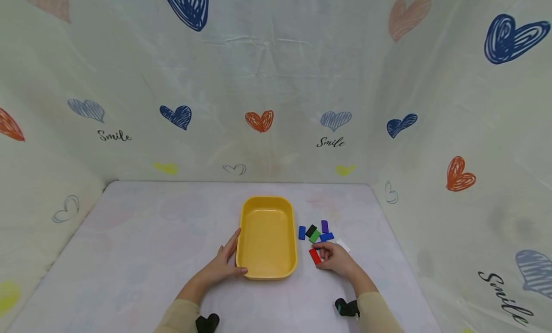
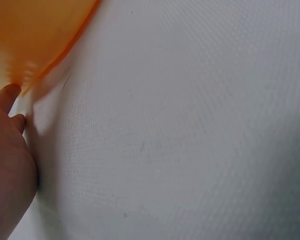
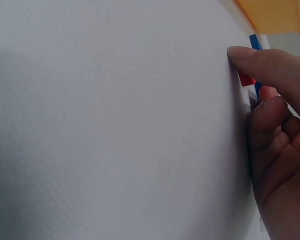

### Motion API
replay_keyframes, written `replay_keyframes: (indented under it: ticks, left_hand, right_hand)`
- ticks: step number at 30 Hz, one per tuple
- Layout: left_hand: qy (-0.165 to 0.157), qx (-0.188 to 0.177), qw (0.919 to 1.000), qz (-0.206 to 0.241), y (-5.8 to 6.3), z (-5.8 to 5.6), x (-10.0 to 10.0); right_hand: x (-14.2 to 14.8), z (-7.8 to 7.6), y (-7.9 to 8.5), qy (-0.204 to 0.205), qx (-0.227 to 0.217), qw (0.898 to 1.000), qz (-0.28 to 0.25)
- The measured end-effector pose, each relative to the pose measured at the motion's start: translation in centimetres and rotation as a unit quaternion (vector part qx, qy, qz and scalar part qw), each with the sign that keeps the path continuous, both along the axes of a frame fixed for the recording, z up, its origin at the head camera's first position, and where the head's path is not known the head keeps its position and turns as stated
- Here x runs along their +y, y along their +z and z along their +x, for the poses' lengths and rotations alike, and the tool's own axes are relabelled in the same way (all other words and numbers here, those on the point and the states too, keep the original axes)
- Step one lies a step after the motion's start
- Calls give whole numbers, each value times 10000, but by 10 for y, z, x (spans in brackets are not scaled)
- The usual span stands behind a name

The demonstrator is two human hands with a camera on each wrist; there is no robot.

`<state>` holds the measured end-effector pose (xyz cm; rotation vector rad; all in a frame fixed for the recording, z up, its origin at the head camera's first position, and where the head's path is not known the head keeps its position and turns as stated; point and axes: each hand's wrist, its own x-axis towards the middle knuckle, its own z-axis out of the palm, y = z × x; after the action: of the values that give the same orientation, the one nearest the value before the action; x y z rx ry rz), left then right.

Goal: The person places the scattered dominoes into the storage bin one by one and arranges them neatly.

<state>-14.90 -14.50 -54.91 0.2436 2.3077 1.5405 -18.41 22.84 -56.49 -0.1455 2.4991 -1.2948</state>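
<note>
A yellow tray (image 1: 267, 278) lies on the table, its long sides running away from me. My left hand (image 1: 222, 266) rests against it, fingers stretched along the left side and thumb at the near left corner; the left wrist view shows the thumb (image 2: 9, 95) touching the tray's edge. To the right of the tray, my right hand (image 1: 338, 259) pinches a small flat red block (image 1: 315, 257) between thumb and index finger. From the right wrist, the thumb (image 3: 244, 55) covers much of that block. Just beyond are a green block (image 1: 315, 236) and a black block (image 1: 311, 230).
Around them lie a blue block (image 1: 302, 233), another blue block (image 1: 327, 237), a purple block (image 1: 325, 226) and a white block (image 1: 343, 245) partly behind the right hand. A heart-printed curtain (image 1: 276, 84) hangs behind the white table (image 1: 151, 246).
</note>
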Motion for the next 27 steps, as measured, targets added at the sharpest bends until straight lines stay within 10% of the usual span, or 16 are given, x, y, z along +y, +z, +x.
replay_keyframes:
  ticks: [17,27]
  left_hand:
    - [220,-51,9997,-50,-7,4,6]
    - [411,-28,9990,-168,-5,5,4]
  right_hand:
    - [4,-3,13,173,-16,9998,109]
    - [-6,-11,48,-72,-258,9904,-1358]
